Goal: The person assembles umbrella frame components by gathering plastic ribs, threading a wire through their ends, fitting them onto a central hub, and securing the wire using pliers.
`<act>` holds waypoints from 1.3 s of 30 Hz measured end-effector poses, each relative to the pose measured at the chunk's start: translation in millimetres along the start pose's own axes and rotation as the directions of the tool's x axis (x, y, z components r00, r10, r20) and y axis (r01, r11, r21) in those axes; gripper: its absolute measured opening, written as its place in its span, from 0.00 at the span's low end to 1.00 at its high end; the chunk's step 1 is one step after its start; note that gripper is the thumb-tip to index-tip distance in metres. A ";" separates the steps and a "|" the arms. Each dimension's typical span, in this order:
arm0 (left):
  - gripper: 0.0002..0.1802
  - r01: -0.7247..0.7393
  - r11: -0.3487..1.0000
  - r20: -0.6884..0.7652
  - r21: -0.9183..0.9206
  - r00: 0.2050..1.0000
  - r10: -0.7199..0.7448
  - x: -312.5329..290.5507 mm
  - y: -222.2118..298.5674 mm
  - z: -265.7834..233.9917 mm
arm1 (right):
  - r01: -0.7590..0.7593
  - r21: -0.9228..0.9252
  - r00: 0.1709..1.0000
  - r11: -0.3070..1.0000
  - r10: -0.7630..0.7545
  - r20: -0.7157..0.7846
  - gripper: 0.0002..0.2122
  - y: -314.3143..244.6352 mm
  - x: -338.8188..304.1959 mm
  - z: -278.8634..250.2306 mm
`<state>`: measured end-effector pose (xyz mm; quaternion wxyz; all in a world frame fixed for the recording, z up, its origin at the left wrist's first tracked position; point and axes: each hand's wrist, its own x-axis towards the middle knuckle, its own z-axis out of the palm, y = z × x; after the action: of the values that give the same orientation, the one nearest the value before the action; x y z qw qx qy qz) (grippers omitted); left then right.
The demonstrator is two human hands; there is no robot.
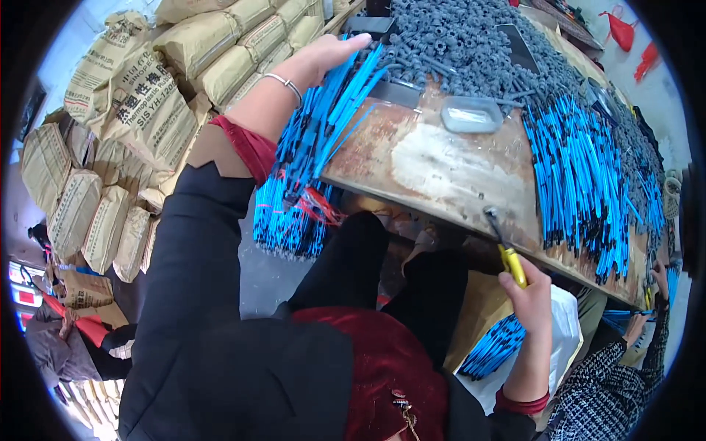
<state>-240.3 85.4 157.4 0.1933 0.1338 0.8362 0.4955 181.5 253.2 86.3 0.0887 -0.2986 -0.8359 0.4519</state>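
Note:
At the table's far left, my left hand (331, 55) lies along the upper end of a bundle of thin bright-blue tubes (346, 103). Its thumb rests along their top ends, and the other fingers are mostly hidden; the hand appears closed round them. Black pieces show along some tubes, which overhang the table's left edge. My right hand (531, 294) is closed on a yellow-handled tool (513, 266) in front of the table's near edge. The tool's dark shaft points up and left, and its small roundish metal end reaches over the worn wooden tabletop (460, 173).
Grey fittings (460, 44) pile up at the back, behind a clear plastic tub (472, 115). More blue tubes (577, 169) lie at right. A white sack (562, 323) holding tubes stands below. Paper sacks (132, 95) stack at left. A co-worker (607, 382) sits at lower right.

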 end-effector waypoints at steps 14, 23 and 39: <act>0.09 -0.780 -0.282 0.791 0.558 0.398 0.465 -38.6 -79.5 18.2 | 0.212 -0.556 0.924 0.804 -0.350 -0.153 0.21 -21.4 88.4 46.0; 0.12 -0.850 0.305 0.678 0.430 0.527 0.512 -67.2 -35.0 35.9 | 0.347 -0.686 0.742 0.639 -0.635 -0.216 0.11 -10.4 132.6 42.9; 0.30 -0.879 0.474 0.445 0.048 0.444 0.778 -120.3 -50.8 222.4 | -0.242 -0.851 0.927 0.467 -0.149 -0.345 0.08 4.6 210.3 -72.7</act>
<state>-33.5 184.2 39.0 0.0532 0.6430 0.6676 0.3714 44.4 428.1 98.9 0.0662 -0.4039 -0.9060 -0.1077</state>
